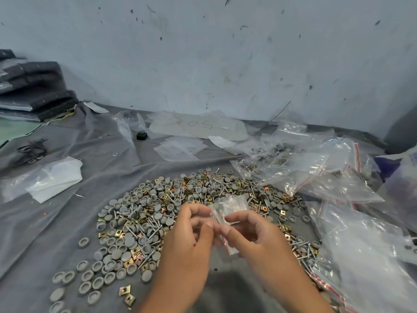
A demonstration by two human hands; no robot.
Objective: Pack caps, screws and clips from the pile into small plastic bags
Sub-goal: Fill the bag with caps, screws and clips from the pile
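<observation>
Both hands are up over the pile now, working 1 small plastic bag (pixel 228 213) between them. The left hand (pixel 191 236) pinches its near edge, fingers curled in; the right hand (pixel 252 233) pinches the other side, thumb and forefinger closed on the film. The 2 hands sit close together, thumbs almost touching, the bag's red-striped mouth hanging down between them. Whether anything is inside yet, I can't tell; the plastic is too crumpled and clear.

My read: this is the opening step, teasing the mouth apart before loading. Next comes freeing 1 hand to pick from the pile while the other keeps the bag open, and that needs a steady hold on thin, slippery film.

The pile (pixel 180 206) lies right beneath and beyond the hands on the grey cloth (pixel 112 172) covering the bench: grey caps (pixel 117 254), silvery screws (pixel 144 224) and brassy square clips (pixel 124 290), all jumbled. Sorting them apart looks like the fiddly bit.

To the right, a heap of clear bags (pixel 327 177) crowds the pile's edge, some already filled. Flat empty bags (pixel 180 147) lie farther back, a folded white sheet (pixel 56 179) left, dark stacked material (pixel 38 91) far left.
</observation>
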